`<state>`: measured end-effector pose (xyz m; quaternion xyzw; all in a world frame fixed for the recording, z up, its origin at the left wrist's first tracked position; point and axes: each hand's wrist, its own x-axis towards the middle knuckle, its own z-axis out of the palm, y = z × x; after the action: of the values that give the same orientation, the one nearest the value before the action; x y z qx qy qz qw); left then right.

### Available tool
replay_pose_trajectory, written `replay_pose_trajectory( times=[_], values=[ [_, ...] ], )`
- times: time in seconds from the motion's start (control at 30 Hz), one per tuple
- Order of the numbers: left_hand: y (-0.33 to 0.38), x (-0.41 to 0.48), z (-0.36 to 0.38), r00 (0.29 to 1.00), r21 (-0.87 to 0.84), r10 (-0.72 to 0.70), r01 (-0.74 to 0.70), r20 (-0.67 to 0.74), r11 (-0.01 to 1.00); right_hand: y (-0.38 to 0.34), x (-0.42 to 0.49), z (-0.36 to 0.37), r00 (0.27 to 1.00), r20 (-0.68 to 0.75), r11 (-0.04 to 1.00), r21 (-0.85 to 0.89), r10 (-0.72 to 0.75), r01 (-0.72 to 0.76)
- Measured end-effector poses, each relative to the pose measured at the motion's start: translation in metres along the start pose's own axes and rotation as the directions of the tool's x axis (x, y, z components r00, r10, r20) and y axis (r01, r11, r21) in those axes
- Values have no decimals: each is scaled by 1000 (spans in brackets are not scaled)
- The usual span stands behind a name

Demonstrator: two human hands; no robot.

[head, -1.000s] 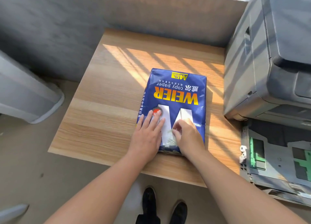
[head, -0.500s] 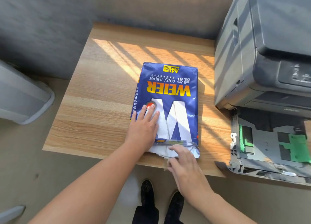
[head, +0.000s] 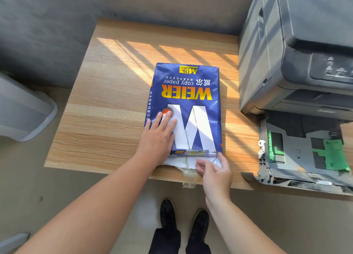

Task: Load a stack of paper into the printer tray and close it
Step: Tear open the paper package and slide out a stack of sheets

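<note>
A blue "WEIER copy paper" pack (head: 191,93) lies flat on the wooden table (head: 107,108), its torn near end facing me. My left hand (head: 159,139) presses flat on the pack's near left part, fingers spread. At the open end, my right hand (head: 214,170) pinches the white paper and torn wrapper flap (head: 183,163) between thumb and fingers. The dark grey printer (head: 290,49) stands at the right. Its paper tray (head: 298,152) is pulled out toward me, showing green guides and no paper.
A grey bin-like object (head: 24,110) stands on the floor at the left. A concrete wall runs behind the table. My shoes (head: 183,215) show below the table's near edge. A strip of clear tape (head: 189,179) hangs off that edge.
My right hand came off the top of the pack, went down to its near end and shifted right to the corner, taking hold of the opened end. The left hand stayed pressed on the pack.
</note>
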<state>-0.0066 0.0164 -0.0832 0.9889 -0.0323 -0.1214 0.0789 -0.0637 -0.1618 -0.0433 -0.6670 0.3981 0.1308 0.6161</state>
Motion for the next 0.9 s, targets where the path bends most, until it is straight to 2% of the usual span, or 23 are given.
replay_pose_trajectory(
  times=[0.33,0.53,0.77,0.9],
  values=[
    [-1,-2,-4,1000,-15,-5,5,-8,1000,4,13,12,988,-150,998,31,-43,48],
    [-2,-3,-8,1000,-44,-1,0,-13,999,7,20,15,957,-257,987,-112,-137,111],
    [-5,-8,-10,1000,-100,18,-19,-6,995,1,24,11,986,-164,1000,25,-7,12],
    [-12,-13,-11,998,5,59,-59,21,998,-3,24,3,999,-37,995,96,9,-5]
  ],
)
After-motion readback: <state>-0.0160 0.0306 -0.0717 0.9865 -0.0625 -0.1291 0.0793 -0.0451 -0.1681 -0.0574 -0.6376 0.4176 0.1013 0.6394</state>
